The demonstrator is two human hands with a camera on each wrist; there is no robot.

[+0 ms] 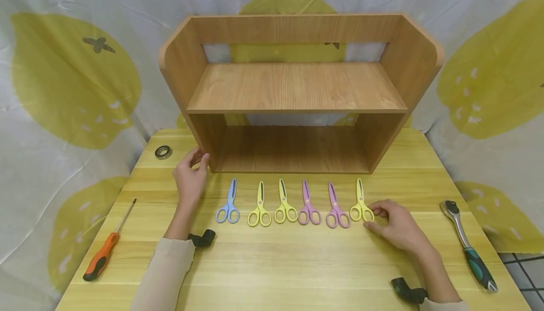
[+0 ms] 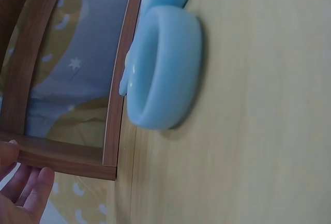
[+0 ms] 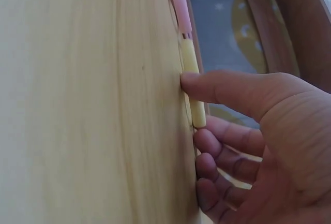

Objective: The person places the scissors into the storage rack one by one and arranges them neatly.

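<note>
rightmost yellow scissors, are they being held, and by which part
The right hand pinches the rightmost yellow scissors by their right-side handle loop.

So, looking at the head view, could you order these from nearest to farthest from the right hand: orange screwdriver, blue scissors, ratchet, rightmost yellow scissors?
1. Rightmost yellow scissors, touched by the right hand
2. Ratchet, on the hand's right side
3. Blue scissors, at the row's left end
4. Orange screwdriver, at far left

Scissors (image 1: 284, 203) lie in a row between the near tabletop's (image 1: 293, 266) free room and the shelf (image 1: 297, 87).
</note>
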